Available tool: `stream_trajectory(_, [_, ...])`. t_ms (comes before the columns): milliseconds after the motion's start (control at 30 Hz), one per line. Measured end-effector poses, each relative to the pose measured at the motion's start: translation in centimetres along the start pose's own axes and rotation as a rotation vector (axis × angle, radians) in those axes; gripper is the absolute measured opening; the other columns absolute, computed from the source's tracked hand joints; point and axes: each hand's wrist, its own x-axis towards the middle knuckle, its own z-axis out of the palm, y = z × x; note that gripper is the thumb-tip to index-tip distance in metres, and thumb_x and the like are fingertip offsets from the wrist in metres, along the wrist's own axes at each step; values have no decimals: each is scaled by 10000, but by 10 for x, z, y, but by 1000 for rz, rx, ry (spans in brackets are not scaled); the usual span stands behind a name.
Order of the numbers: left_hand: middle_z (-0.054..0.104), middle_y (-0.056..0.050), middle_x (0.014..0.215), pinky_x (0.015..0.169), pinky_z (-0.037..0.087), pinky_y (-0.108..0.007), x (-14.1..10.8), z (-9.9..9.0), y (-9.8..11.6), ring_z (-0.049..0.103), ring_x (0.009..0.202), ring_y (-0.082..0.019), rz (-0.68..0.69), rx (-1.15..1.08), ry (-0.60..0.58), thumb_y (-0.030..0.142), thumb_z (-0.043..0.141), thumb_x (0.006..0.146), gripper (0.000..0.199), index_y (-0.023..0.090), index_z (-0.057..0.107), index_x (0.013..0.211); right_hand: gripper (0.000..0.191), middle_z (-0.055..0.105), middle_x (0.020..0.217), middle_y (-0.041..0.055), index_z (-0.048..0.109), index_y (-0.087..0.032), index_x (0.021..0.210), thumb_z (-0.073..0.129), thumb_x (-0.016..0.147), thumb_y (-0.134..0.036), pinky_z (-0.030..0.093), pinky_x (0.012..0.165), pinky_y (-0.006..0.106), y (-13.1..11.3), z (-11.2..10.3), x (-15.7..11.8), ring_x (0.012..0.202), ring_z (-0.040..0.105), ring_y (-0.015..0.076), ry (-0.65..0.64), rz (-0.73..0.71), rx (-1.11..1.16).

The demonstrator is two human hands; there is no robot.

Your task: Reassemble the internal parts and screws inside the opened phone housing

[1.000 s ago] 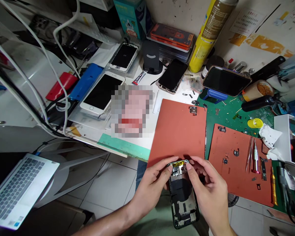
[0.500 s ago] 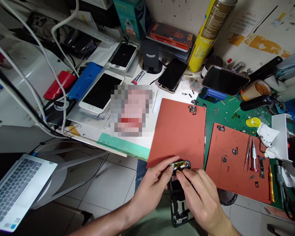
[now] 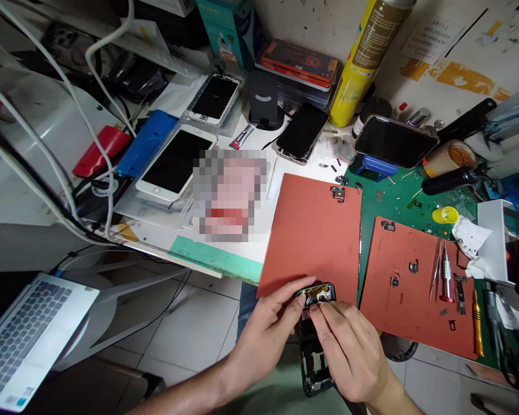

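An opened black phone housing (image 3: 315, 340), its inside facing up, is tilted over the near edge of the red-brown mat (image 3: 315, 230). My left hand (image 3: 274, 320) grips its upper left edge, thumb on the inner rim and index finger along the top. Small gold and silver parts show at the housing's top end. My right hand (image 3: 350, 349) is closed, with thumb and fingertips pinched together just below those parts. Anything between these fingertips is too small or hidden to make out. A small metal part (image 3: 338, 193) lies at the mat's far right corner.
On the right, a second red-brown mat (image 3: 415, 317) bears tweezers (image 3: 435, 270), a screwdriver (image 3: 447, 274) and small phone parts. A phone (image 3: 395, 141) leans on a blue stand behind it. A white phone (image 3: 177, 161) lies left, and a laptop (image 3: 30, 334) stands lower left.
My right hand's fingertips have shifted slightly down and left, uncovering more of the housing's top end. My left hand keeps its hold. The view has moved a little.
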Motion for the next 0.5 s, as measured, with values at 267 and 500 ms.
stream_trajectory(267, [818, -33, 1234, 1113, 582, -363, -3, -1, -3, 767, 1159, -230, 85, 60, -5, 454, 608, 1036, 395, 285, 746, 1366, 319, 752, 972, 231, 753, 29, 1093, 463, 992, -60, 627, 714, 420, -5, 6, 3, 954, 737, 325, 86, -19, -26])
stream_trajectory(500, [772, -16, 1362, 1135, 556, -309, -1, -3, -8, 737, 1246, -215, 115, 101, 13, 458, 598, 1057, 373, 317, 742, 1371, 335, 745, 972, 237, 760, 46, 1085, 456, 991, -58, 605, 715, 408, -9, 8, 3, 931, 748, 314, 116, -19, -47])
